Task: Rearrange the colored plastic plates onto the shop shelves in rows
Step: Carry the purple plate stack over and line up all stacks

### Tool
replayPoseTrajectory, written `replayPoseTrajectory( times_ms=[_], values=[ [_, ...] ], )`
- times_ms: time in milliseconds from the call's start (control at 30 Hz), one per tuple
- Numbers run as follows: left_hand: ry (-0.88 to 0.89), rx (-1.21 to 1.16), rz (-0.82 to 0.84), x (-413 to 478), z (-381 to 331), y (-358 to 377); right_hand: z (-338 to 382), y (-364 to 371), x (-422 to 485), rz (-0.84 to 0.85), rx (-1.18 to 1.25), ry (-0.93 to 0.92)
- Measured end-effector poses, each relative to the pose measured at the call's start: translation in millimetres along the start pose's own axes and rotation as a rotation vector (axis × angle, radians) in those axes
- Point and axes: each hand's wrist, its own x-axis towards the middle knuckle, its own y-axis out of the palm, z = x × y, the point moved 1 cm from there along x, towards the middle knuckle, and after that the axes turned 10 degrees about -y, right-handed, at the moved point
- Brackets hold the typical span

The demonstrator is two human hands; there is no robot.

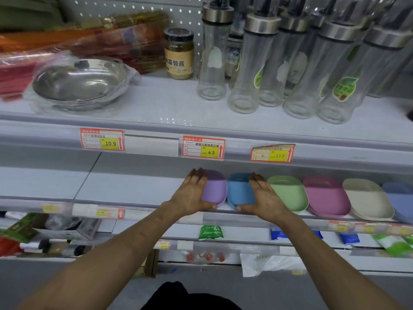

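The left hand (192,193) lies with straight fingers along the left side of the oval lilac plastic plate (215,189), its thumb stretched along the front rim; nothing is pinched. The right hand (266,198) mirrors it, fingers flat over the right side of the oval sky-blue plastic plate (239,191), thumb reaching leftward along the front edge. Both hands are spread rather than curled, bracketing the pair from outside.

The two plates sit side by side on the white metal middle shelf (125,184), just beside each other at the left end of the row. To their right come the pale green oval plates (288,193), a pink stack (326,198), a cream stack (366,200) and a grey-blue stack (400,198) cut off by the frame edge.

These plates look light, stiff and smooth, so they should slide readily on the painted shelf and take a knock without harm. Flat palms on the outer rims seem enough for nudging them into line. For lifting, the front rim is the likely hold, thumb above and fingers below (stacked ones may shear apart if pushed from one side only).

Above, tall clear glass bottles (243,70) stand well apart from the work.
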Motion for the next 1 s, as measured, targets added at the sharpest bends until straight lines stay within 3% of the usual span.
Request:
replayPoseTrajectory(
  times_ms=[167,367,733,1000],
  values=[
    [0.002,-0.038,-0.001,-2,0,0,3,-4,-4,-0.018,0.041,-0.019],
    [0.081,0.068,-0.155,-25,-2,10,1,11,-21,-0.095,0.025,-0.075],
    [0.227,0.28,-0.17,-44,-9,18,5,35,-29,0.024,-0.148,-0.103],
    [0.217,0.336,-0.157,-49,-10,19,1,39,-35,0.023,-0.218,-0.184]
  ],
)
